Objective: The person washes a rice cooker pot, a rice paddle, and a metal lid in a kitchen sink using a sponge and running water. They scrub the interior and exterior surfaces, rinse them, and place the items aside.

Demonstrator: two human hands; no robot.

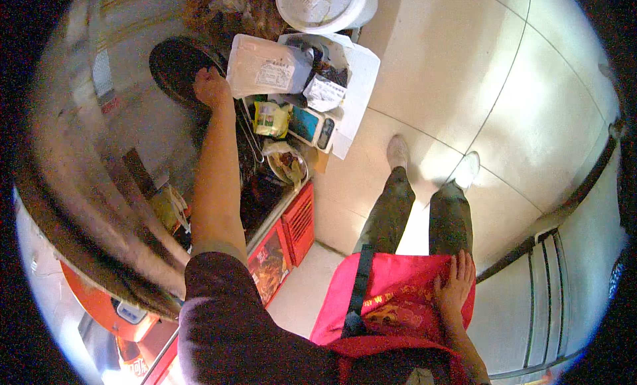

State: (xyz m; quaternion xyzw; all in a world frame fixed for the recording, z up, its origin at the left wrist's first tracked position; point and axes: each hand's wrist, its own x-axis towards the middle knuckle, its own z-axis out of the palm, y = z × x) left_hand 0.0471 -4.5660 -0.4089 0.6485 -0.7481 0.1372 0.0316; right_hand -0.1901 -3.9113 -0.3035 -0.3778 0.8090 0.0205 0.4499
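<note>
My left arm reaches forward on the left. The curled left hand (211,89) is at the right edge of a dark round pan-like object (174,69); whether the fingers hold its rim cannot be made out. Right beside that hand lies a pale labelled packet (261,66), resting partly over a white open box (361,76). My right hand (457,280) rests flat on the red apron (398,295) at my lap, fingers extended and holding nothing.
A white lidded bucket (326,6) stands beyond the box. Nearer are a yellow packet (272,119), a blue-and-white item (304,123), a metal utensil (250,131) and a bowl of food bits (287,163). Curved glass (89,186) bounds the left. A red panel (299,223) faces the tiled floor (423,76).
</note>
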